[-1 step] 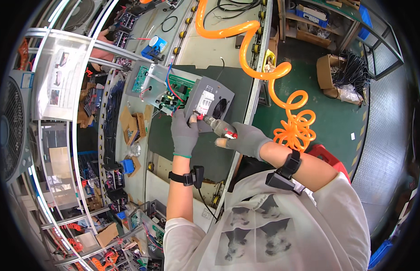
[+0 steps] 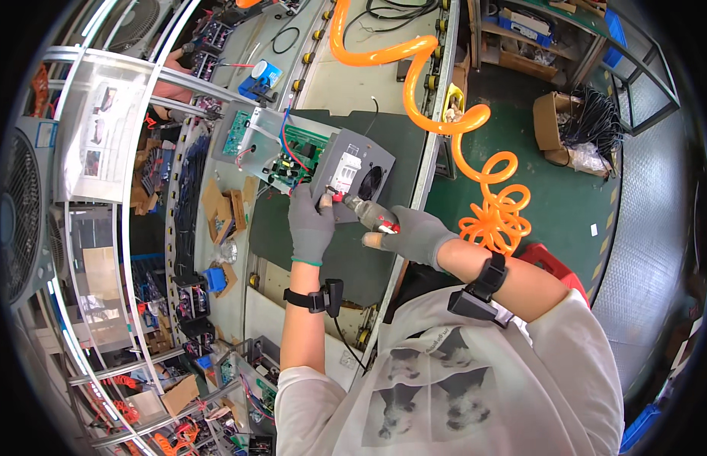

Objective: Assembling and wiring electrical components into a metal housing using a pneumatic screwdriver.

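1. The surface (image 2: 338, 87) runs beneath the grey housing (image 2: 361, 185) and extends well above and below it.
2. An orange coiled hose (image 2: 414, 91) passes above the housing, then bunches well to its right.
3. A dark mat (image 2: 350, 254) lies directly under the housing.
4. The housing itself sits tilted in outline on the mat, its front panel nearest the hands.
5. The left hand (image 2: 312, 228), gloved in grey, rests at the housing's lower left corner, fingers bent and thumb in front; I cannot tell whether it pinches the edge.
6. The right hand (image 2: 414, 235), also gloved, is just below right of the housing, curled around a grey tool (image 2: 372, 215) with red parts.
7. A green circuit board (image 2: 304, 144) lies just left of the housing's front panel.
8. A white block (image 2: 344, 173) is set in that panel.
9. A red piece (image 2: 337, 195) shows at the panel's lower edge, by the tool's nose.
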`<act>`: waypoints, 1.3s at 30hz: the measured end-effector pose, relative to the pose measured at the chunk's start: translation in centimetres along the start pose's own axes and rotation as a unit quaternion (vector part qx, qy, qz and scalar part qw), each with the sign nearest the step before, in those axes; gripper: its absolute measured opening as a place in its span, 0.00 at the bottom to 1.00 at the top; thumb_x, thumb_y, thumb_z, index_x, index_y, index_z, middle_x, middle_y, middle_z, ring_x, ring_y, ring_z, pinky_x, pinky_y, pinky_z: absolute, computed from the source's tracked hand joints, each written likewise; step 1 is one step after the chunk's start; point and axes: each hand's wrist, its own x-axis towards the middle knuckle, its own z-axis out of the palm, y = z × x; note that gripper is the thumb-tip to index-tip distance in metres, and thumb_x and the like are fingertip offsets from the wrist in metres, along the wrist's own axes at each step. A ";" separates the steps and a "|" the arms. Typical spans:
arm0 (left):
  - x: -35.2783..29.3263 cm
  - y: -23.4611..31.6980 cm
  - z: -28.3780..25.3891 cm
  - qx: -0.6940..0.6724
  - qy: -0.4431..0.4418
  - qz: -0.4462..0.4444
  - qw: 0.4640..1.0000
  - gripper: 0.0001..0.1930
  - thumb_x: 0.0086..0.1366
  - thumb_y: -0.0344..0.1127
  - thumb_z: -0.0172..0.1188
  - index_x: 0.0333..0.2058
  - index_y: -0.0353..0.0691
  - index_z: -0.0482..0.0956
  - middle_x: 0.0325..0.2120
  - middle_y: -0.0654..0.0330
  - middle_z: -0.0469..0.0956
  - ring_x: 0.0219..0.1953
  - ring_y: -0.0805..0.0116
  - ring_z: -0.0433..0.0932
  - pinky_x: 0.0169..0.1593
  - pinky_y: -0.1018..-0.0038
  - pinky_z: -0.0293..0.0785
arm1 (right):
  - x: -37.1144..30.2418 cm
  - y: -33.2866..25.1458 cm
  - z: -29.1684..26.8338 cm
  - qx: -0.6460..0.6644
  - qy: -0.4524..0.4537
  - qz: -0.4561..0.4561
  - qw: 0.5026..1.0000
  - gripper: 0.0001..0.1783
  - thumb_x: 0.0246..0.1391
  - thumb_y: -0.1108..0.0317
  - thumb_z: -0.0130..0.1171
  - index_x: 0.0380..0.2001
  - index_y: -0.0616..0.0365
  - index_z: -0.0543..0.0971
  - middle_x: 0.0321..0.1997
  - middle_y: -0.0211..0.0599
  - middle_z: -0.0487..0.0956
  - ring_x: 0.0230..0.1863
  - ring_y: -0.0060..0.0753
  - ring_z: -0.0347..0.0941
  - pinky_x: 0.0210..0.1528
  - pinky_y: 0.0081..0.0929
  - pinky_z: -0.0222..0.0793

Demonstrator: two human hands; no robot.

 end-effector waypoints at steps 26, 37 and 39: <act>-0.1 -0.7 0.7 -0.065 0.018 -0.043 0.997 0.13 0.52 0.29 0.61 0.35 0.32 0.69 0.31 0.43 0.73 0.36 0.42 0.73 0.40 0.59 0.69 | -3.3 7.3 -2.0 -0.062 -0.037 -0.005 0.997 0.37 0.41 0.41 0.64 0.44 0.60 0.70 0.25 0.36 0.72 0.18 0.26 0.68 0.21 0.26 0.65; 0.8 0.8 2.1 -0.008 0.104 -0.101 0.989 0.18 0.48 0.42 0.66 0.30 0.33 0.74 0.28 0.48 0.74 0.32 0.46 0.74 0.36 0.58 0.71 | -6.8 13.8 -2.8 -0.188 -0.030 0.151 0.970 0.44 0.39 0.32 0.60 0.50 0.57 0.72 0.48 0.47 0.76 0.50 0.49 0.72 0.51 0.35 0.65; 0.6 1.0 1.7 -0.017 0.073 -0.127 0.989 0.18 0.49 0.42 0.66 0.32 0.35 0.74 0.31 0.49 0.74 0.36 0.47 0.74 0.38 0.57 0.70 | -6.8 14.2 -2.4 -0.193 -0.019 0.144 0.970 0.44 0.39 0.32 0.59 0.52 0.56 0.71 0.50 0.49 0.75 0.51 0.50 0.71 0.52 0.35 0.65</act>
